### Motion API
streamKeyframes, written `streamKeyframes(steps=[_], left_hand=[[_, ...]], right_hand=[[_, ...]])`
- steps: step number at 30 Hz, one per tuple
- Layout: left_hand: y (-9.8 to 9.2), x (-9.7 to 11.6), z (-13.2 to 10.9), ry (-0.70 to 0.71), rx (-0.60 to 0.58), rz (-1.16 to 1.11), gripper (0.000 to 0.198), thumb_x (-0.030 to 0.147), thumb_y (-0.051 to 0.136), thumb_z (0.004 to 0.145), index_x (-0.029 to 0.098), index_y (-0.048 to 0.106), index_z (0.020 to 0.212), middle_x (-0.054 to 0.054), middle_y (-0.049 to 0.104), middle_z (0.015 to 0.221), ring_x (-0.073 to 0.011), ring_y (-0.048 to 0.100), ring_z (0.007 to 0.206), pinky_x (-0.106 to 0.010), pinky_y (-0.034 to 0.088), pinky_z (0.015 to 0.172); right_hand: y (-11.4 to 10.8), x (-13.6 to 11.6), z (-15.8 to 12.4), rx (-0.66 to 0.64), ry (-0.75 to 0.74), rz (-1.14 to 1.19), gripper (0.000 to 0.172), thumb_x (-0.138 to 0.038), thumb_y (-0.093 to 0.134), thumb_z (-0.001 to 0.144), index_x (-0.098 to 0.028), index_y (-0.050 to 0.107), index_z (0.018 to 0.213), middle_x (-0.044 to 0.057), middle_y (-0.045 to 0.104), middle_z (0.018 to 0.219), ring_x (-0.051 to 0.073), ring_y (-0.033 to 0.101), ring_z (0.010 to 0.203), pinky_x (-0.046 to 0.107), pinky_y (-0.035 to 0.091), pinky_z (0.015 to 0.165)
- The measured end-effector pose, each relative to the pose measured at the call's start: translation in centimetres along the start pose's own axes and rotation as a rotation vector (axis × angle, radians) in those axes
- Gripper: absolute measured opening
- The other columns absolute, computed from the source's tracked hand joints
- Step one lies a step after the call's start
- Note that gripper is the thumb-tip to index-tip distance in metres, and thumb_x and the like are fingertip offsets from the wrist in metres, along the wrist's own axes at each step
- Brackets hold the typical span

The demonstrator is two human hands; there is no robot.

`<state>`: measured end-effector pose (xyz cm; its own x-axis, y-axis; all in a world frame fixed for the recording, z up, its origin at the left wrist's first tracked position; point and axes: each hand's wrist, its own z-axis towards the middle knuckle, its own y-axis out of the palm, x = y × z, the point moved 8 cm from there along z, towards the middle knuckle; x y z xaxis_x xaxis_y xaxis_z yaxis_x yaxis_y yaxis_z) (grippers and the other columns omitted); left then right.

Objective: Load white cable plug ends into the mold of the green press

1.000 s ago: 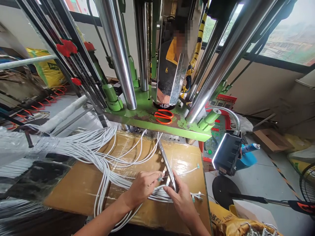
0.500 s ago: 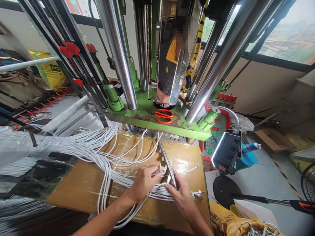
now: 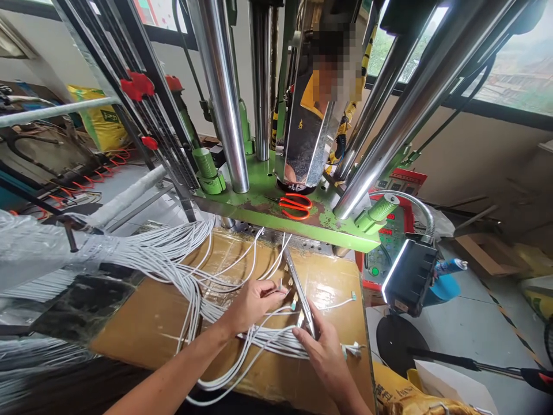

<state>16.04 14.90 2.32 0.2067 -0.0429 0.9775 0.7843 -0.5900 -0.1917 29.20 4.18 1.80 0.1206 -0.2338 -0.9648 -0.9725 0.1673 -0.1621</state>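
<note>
My left hand point(image 3: 249, 306) is closed in a pinch above the white cables point(image 3: 274, 341). A small greyish piece point(image 3: 280, 285) sticks up at its fingertips, too small to name. My right hand point(image 3: 325, 349) grips the near end of a long, narrow metal bar point(image 3: 299, 289), which slants away toward the press. Small brass-coloured pieces show along the bar's left side. A green connector point(image 3: 294, 306) on a white cable lies against the bar, just right of my left fingertips. Another green connector point(image 3: 353, 295) with its cable rests on the brown board point(image 3: 332, 276) to the right.
Behind the board stands a green press plate point(image 3: 259, 214) with thick steel columns. Orange-handled scissors point(image 3: 296, 205) lie on it. A lit work lamp point(image 3: 410, 276) and a red control box point(image 3: 400, 230) stand at right. A bundled mass of cables point(image 3: 166, 248) spreads from the left.
The green connector at my left fingertips now lies by the bar, apart from them. My left hand has drawn slightly left of the bar. The whole view has shifted a little.
</note>
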Motion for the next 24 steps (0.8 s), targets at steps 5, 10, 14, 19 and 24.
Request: streamKeyframes(steps=[5,10,14,19,24], left_hand=[[0.4,1.7,0.0,0.412,0.063,0.400,0.022,0.014,0.049,0.089,0.016,0.070,0.084,-0.007,0.071,0.089,-0.0168,0.066,0.082,-0.028,0.053,0.078],[1.4,1.6,-0.8,0.597,0.049,0.581,0.027,0.009,0.040,0.092,0.015,0.066,0.098,-0.009,0.070,0.096,-0.0172,0.066,0.090,-0.029,0.054,0.083],[1.7,1.1,-0.8,0.599,0.069,0.620,0.028,0.008,0.038,0.092,0.016,0.064,0.100,-0.009,0.069,0.096,-0.0172,0.066,0.090,-0.029,0.055,0.083],[1.4,0.8,-0.4,0.580,0.109,0.569,0.025,0.010,0.041,0.092,0.016,0.064,0.100,-0.009,0.069,0.095,-0.0176,0.067,0.088,-0.029,0.055,0.081],[1.0,0.5,0.5,0.397,0.087,0.428,0.022,0.018,0.046,0.091,0.015,0.067,0.086,-0.006,0.070,0.085,-0.0182,0.067,0.082,-0.029,0.054,0.078]], right_hand=[[0.0,0.2,0.0,-0.008,-0.016,-0.016,0.062,-0.032,0.064,0.082,-0.021,0.043,0.140,0.008,0.053,0.138,0.027,0.047,0.127,0.041,0.033,0.110],[-0.1,0.1,0.1,0.009,-0.020,-0.037,0.062,-0.031,0.065,0.081,-0.021,0.044,0.139,0.008,0.054,0.136,0.026,0.047,0.127,0.041,0.033,0.110],[0.1,-0.5,0.2,-0.017,-0.058,-0.017,0.061,-0.030,0.064,0.082,-0.022,0.044,0.140,0.007,0.056,0.135,0.027,0.048,0.126,0.041,0.035,0.108],[0.2,-0.4,0.2,-0.012,-0.057,-0.052,0.061,-0.031,0.062,0.084,-0.021,0.043,0.140,0.008,0.054,0.136,0.026,0.048,0.126,0.041,0.032,0.110],[0.2,-0.5,0.1,-0.009,-0.043,-0.071,0.060,-0.032,0.062,0.084,-0.020,0.043,0.140,0.007,0.060,0.129,0.025,0.052,0.120,0.035,0.037,0.106]])
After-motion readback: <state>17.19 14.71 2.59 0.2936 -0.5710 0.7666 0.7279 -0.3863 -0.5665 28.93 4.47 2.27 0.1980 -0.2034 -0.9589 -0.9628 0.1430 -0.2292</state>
